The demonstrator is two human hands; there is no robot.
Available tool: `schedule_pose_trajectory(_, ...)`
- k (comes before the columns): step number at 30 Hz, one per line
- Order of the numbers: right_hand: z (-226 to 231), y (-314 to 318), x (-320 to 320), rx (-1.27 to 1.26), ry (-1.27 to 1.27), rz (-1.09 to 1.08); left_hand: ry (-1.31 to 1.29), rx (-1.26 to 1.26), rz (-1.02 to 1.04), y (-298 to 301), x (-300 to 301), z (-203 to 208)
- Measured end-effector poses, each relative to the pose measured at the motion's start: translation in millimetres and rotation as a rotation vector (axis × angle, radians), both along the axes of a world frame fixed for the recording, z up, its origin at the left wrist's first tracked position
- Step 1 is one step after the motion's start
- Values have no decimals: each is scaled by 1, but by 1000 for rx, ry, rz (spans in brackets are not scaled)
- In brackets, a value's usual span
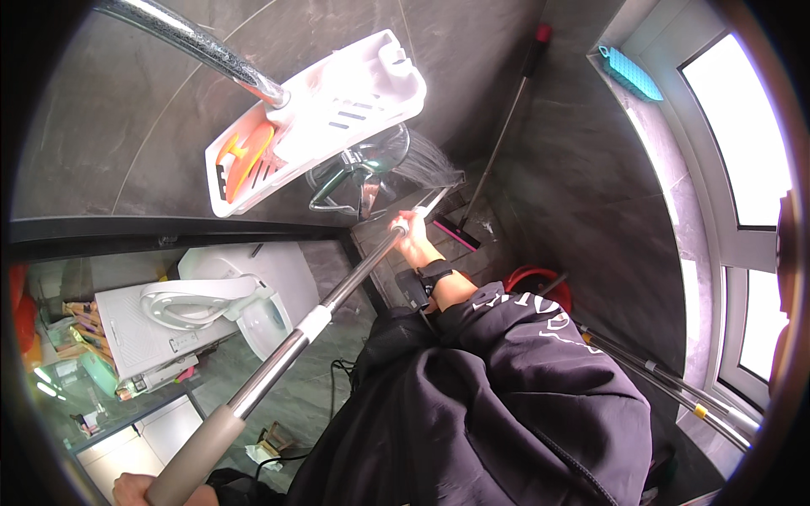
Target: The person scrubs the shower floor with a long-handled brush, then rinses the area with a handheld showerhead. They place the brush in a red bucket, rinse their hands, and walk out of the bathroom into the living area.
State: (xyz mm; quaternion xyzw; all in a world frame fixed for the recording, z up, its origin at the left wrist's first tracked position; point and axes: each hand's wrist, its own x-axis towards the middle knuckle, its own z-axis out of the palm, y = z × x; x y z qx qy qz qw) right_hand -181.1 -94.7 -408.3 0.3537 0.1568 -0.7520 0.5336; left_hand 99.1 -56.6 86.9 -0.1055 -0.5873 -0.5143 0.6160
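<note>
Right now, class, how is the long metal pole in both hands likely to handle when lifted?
The pole probably feels stiff, as it runs straight between the left hand and right hand. Its length likely makes the far end swing easily. Its smooth, shiny metal may be slippery, with what looks like water spray near that end.

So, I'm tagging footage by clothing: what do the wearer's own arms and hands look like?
The left hand and right hand are bare. A black strap sits at the right wrist, beside a dark boxy device. The right sleeve is dark with white lettering; the left sleeve is dark too.
</note>
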Motion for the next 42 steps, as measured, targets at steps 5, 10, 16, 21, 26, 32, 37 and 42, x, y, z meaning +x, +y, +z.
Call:
schedule_pose_trajectory(5, 12, 9, 11, 53, -58, -72, 79, 131, 58, 4, -37, -51)
schedule_pose_trajectory(10, 41, 2, 34, -30, -76, -60, -237, 88, -34, -24, -49, -106)
schedule_pose_trajectory(16, 70, 1, 40, 49, 17, -106, -46, 318, 265, -17, -60, -119)
schedule_pose_trajectory(21, 75, 2, 44, 75, 13, -134, -320, 251, 246, -16, -87, -178)
schedule_pose_trajectory(26, 74, 6, 40, 79, -2, -156, -389, 242, -11, -24, -98, -211)
schedule_pose_trajectory(32, 80, 15, 32, 66, -9, -159, -275, 362, -201, -17, -118, -221)
schedule_pose_trajectory(37, 82, 22, 30, 74, 70, -141, -281, 332, -177, -5, -117, -209)
schedule_pose_trajectory(42, 91, 27, 34, 95, 103, -110, -305, 331, -20, 10, -120, -200)
